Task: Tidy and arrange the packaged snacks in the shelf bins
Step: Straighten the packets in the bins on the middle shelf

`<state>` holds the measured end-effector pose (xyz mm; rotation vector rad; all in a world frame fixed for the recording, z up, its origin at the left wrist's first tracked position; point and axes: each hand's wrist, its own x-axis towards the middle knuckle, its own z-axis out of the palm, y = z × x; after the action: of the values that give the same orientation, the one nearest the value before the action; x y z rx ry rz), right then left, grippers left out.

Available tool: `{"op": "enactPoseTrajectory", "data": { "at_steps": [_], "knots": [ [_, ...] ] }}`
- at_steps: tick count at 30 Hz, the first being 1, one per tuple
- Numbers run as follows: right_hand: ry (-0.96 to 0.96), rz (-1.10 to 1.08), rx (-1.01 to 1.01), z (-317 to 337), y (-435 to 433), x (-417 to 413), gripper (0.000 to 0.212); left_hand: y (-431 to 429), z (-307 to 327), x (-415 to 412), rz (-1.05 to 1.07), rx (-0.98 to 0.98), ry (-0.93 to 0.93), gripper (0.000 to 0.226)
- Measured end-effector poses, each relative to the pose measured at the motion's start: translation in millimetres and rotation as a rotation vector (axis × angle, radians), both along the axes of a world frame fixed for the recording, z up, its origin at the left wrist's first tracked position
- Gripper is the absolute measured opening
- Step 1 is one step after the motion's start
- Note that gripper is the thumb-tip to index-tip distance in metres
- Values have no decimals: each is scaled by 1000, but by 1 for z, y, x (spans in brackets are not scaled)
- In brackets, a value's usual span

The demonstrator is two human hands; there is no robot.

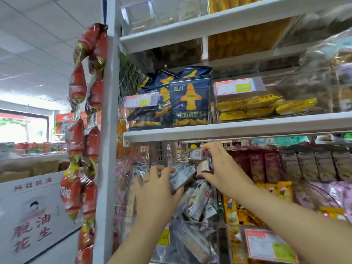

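left hand (158, 189) grips a silver packet (182, 176), right hand (222, 168) pinches a smaller packet (204, 165), above their heaped bin (192, 242).

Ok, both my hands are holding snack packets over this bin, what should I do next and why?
Probably stand the grey packet in your left hand upright beside the small packet your right hand pinches, because the loose packets beneath them lie jumbled at all angles.

We note grey-and-white snack packets (198, 202) heaped loosely in the clear bin (192, 222) at the shelving's (107, 149) left edge; one packet (182, 176) held above, tilted; two more (204, 165) higher (print blurred).
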<state>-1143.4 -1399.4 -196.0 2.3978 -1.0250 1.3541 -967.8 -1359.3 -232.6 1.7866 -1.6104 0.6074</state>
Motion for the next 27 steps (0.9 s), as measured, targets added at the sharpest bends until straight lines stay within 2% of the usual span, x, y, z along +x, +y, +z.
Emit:
{"op": "enactPoseTrajectory", "data": {
  "at_steps": [4, 8, 10, 13, 18, 20, 23, 25, 27],
  "knots": [
    [-90, -10, 139, -5, -19, 8, 50, -11, -4, -2, 34, 76, -98, 57],
    [-12, 61, 300, -6, -24, 8, 61, -15, -13, 1, -23, 17, -87, 80],
    [54, 86, 333, -3, -21, 6, 66, -15, -15, 5, -46, -19, -82, 84],
    [152, 119, 373, 1, -15, 4, 66, -14, -15, 8, -82, -52, -66, 79],
    [248, 106, 448, 3, -10, 7, 75, -15, -9, 5, -62, 31, -57, 51],
    [306, 91, 426, 1, -12, 9, 74, -14, -8, 5, -68, 22, -82, 58],
    [250, 112, 415, -2, -13, 9, 67, -10, -11, 8, -126, -77, -59, 81],
    [234, 113, 382, -4, -14, 9, 66, -8, -12, 10, -154, -109, -42, 78],
    [263, 110, 372, -3, -15, 11, 65, -6, -11, 11, -153, -92, -33, 62]
  ]
}}
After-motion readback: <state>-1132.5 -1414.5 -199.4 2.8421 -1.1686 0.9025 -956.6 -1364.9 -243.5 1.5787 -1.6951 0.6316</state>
